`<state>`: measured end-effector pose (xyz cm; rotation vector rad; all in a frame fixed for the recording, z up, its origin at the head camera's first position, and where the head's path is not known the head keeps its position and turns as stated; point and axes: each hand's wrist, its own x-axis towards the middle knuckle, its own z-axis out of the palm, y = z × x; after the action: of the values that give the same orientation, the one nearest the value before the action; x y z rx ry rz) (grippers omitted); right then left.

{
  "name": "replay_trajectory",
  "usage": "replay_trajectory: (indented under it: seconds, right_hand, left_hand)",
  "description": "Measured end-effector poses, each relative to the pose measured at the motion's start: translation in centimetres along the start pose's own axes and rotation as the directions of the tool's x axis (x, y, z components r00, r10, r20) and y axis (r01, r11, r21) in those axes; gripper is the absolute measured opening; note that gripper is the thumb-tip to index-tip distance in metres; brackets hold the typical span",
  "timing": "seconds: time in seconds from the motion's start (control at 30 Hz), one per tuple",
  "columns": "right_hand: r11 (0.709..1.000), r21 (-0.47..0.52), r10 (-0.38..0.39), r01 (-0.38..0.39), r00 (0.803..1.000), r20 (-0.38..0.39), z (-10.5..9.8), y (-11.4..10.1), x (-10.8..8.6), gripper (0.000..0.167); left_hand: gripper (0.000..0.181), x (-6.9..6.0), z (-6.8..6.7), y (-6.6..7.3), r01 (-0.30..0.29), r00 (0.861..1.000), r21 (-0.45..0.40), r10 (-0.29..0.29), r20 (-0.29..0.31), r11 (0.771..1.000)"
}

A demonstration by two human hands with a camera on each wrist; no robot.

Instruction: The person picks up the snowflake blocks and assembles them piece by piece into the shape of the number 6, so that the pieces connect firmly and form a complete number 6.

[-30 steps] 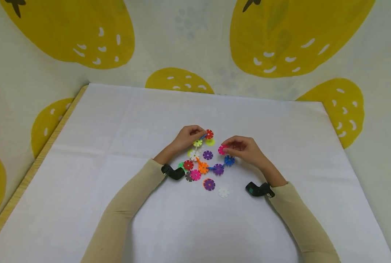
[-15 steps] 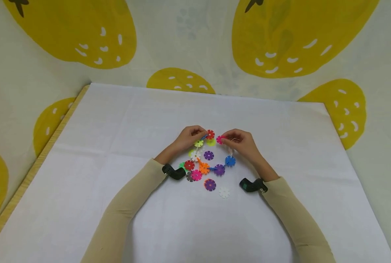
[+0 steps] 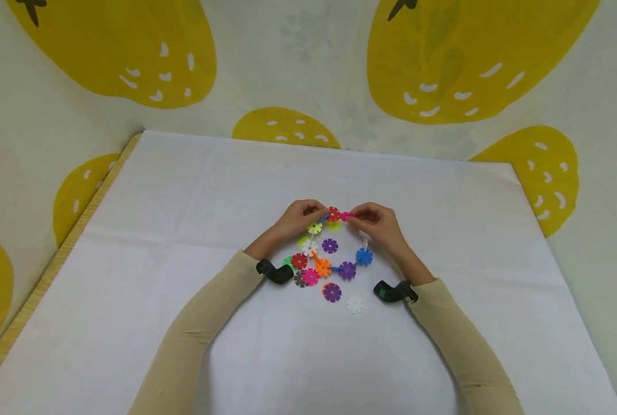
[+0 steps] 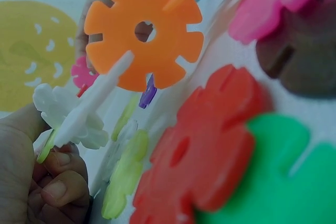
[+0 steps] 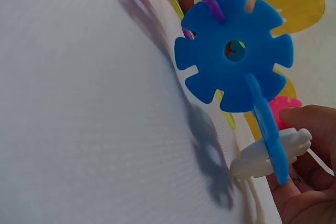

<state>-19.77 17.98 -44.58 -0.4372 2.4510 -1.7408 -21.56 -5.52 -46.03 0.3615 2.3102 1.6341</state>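
A chain of notched plastic snowflake discs curves in a loop between both hands. At the far side my left hand (image 3: 299,220) pinches its end beside a blue disc (image 3: 323,219) and a red disc (image 3: 330,211). My right hand (image 3: 378,226) pinches a pink disc (image 3: 345,217) at the other end, turned nearly edge-on. Pink meets the red rim; I cannot tell whether their slots interlock. An orange disc (image 4: 113,11) and white disc (image 4: 50,100) hang in the left wrist view. In the right wrist view a blue disc (image 5: 202,72) links towards a white one (image 5: 252,160).
Loose discs lie on the white-covered table (image 3: 184,184): a red one (image 3: 294,262), a pink one (image 3: 310,277), a purple one (image 3: 330,241) inside the loop, another purple one (image 3: 332,298) over orange, and a white one (image 3: 355,310) nearest me. A patterned cloth hangs behind.
My right hand has moved away from me and left, bringing the pink disc up to the red one and turning it edge-on. The left hand has stayed nearly still.
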Motion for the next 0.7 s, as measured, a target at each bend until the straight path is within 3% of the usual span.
replay_trajectory:
  seconds: [0.4, 0.63, 0.7]
  right_hand:
    - [1.000, -0.004, 0.030, -0.029, 1.000, 0.005, 0.1, 0.2, 0.0, 0.025]
    - [0.999, -0.013, 0.037, -0.037, 0.999, 0.038, 0.2, -3.4, -1.1, 0.021]
    - [0.999, -0.015, 0.035, -0.034, 0.999, 0.039, 0.2, -3.3, -1.0, 0.021]
  left_hand:
    - [0.027, 0.0, -0.1, -0.2, -0.011, 1.000, -0.009, 0.011, -0.009, 1.000]
    - [0.025, -0.1, -0.1, 0.0, -0.030, 0.999, -0.015, 0.031, 0.027, 0.999]
    - [0.024, 0.0, -0.2, 0.0, -0.041, 0.998, -0.012, 0.041, 0.036, 0.999]
